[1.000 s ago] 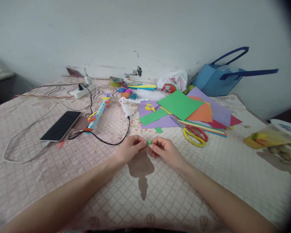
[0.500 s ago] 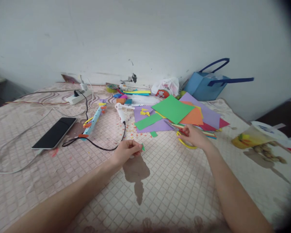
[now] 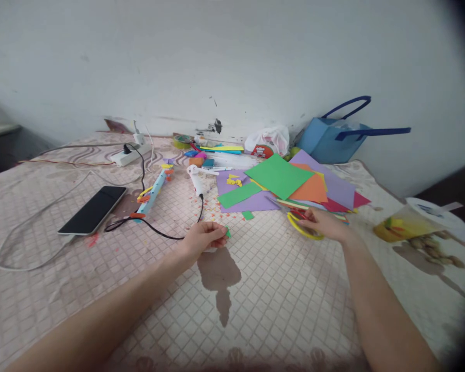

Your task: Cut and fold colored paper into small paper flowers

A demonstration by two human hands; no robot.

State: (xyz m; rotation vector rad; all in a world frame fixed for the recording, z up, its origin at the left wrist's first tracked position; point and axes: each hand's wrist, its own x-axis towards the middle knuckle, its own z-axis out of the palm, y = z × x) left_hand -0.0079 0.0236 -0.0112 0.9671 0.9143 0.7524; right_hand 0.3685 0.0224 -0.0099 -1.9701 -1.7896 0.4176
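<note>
Pinched between the thumb and fingers of my left hand [image 3: 204, 237] is a small green paper piece [image 3: 228, 232], just above the tablecloth. My right hand [image 3: 325, 224] has its fingers on the red and yellow handles of the scissors [image 3: 306, 233], low at the table. The blades point left toward the paper pile. A green paper strip [image 3: 240, 195] and a small green scrap [image 3: 247, 215] lie between the hands and the pile. The large green sheet [image 3: 279, 175] rests on top of orange and purple sheets [image 3: 325, 175].
A white glue gun [image 3: 196, 181] with a black cord lies behind my left hand. Further left are a light blue strip with colored pieces [image 3: 153, 192], a phone [image 3: 93, 211] and a power strip [image 3: 132, 155]. A plastic cup [image 3: 406, 219] lies tipped at right, before a blue bag [image 3: 329, 139].
My right hand has shifted slightly right along with the scissors' handles. My left hand stays nearly in place with the green paper piece. The whole view has shifted a little.
</note>
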